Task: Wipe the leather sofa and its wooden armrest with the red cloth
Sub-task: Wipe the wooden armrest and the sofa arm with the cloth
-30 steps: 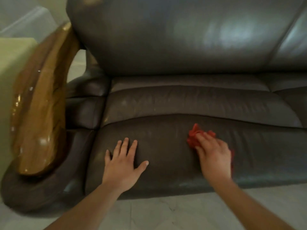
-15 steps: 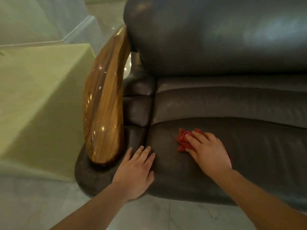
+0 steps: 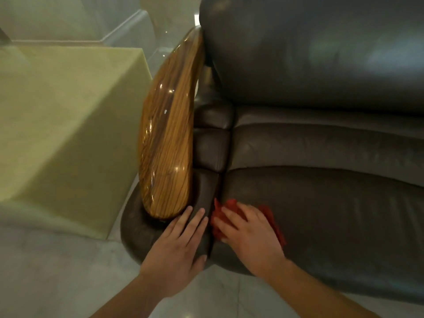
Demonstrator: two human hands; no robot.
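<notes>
Pressing red cloth (image 3: 271, 218) on sofa seat (image 3: 332, 214) w/ flat right hand (image 3: 250, 237); left hand (image 3: 176, 251) flat, fingers straight, by armrest (image 3: 167, 145).

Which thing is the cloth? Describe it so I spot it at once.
Start at the dark sofa and go to the front corner of its seat, next to the wooden armrest. There the right hand presses flat on the cloth. It is the only red thing, crumpled, poking out on both sides of the hand.

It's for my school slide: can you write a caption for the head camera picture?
Right hand presses the cloth on the sofa by the armrest; left hand rests flat nearby.
</notes>
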